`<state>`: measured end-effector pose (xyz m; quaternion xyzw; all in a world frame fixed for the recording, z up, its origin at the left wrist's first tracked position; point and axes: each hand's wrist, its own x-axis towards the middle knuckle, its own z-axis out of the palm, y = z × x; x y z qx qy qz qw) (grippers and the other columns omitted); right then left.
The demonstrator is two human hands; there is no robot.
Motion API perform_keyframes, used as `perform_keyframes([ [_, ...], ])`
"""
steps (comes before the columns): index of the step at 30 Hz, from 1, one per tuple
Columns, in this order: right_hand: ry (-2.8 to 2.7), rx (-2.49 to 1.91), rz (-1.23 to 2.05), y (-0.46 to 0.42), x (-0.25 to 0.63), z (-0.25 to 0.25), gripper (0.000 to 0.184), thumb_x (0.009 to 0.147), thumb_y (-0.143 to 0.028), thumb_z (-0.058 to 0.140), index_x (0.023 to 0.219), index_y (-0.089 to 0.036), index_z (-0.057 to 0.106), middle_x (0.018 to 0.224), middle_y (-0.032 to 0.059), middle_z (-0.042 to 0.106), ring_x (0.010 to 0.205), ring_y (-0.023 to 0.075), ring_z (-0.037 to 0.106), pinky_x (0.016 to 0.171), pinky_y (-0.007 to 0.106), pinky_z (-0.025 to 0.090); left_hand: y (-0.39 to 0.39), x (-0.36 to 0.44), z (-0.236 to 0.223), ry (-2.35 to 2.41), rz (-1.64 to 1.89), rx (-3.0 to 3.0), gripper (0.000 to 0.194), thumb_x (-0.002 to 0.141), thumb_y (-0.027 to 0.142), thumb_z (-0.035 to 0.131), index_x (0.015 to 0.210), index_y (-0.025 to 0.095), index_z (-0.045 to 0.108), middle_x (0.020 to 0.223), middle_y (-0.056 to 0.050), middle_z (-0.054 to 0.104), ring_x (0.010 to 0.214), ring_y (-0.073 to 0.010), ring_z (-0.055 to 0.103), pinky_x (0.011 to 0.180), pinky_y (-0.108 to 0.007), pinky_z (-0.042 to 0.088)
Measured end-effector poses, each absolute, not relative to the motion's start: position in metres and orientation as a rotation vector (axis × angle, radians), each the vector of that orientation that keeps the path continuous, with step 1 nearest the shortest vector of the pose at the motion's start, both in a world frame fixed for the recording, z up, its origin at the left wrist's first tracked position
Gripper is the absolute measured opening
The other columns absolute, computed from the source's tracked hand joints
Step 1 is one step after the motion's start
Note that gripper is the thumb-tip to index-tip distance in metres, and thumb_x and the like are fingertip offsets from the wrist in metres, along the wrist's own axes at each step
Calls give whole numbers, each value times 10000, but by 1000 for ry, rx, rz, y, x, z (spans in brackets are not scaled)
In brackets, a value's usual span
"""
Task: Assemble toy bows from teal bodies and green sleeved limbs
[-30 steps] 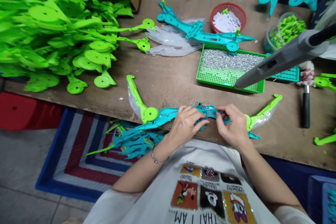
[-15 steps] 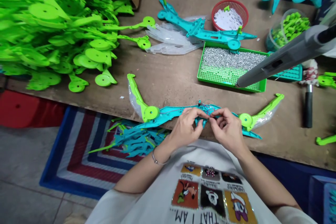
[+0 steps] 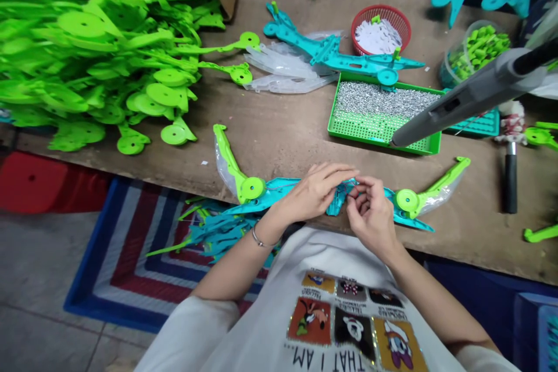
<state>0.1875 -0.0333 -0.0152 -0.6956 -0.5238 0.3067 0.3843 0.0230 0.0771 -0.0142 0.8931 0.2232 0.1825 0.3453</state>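
A teal toy bow body (image 3: 281,193) lies along the table's near edge, with a lime-green limb (image 3: 230,154) at its left end and another lime-green limb (image 3: 442,187) at its right. Clear plastic pieces line both limbs. Over the bow's middle rests my left hand (image 3: 316,189), palm down, its fingers stretched out to the right and its thumb mostly hidden. Close beside it, my right hand (image 3: 371,209) is curled, thumb and fingertips pinched at thin wires (image 3: 350,184) in the bow's centre. The hands partly cover the wires and the middle of the body.
A grey screwdriver (image 3: 453,102) hangs over a green tray (image 3: 383,138) of screws. Behind are a teal bow half (image 3: 322,49), clear plastic pieces (image 3: 283,67) and a red basket (image 3: 403,40). Lime-green parts (image 3: 87,70) pile up at left. A black-handled tool (image 3: 511,180) lies right.
My left hand has gone from a pinch beside the right hand to stretched fingers reaching across the bow's centre. My right hand stays near the wires, fingers a little shifted.
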Motion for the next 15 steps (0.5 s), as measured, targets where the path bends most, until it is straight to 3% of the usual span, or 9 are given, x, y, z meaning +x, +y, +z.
perform_keyframes([
  [5, -1316, -1800, 741, -35, 186, -19, 353, 884, -166, 591, 1227, -204, 517, 887, 13, 667, 658, 127, 640, 638, 266, 541, 86, 23, -30, 538, 471, 2478, 232, 1026, 200, 518, 1201, 196, 669, 1041, -65, 693, 992, -198, 617, 922, -375, 449],
  [15, -1579, -1916, 303, -22, 204, -25, 77, 944, -205, 592, 978, -218, 660, 887, 44, 745, 762, 199, 663, 746, 345, 524, 66, 20, -18, 786, 387, 2678, 173, 993, 209, 516, 993, 161, 683, 897, -79, 634, 889, -235, 563, 837, -390, 432],
])
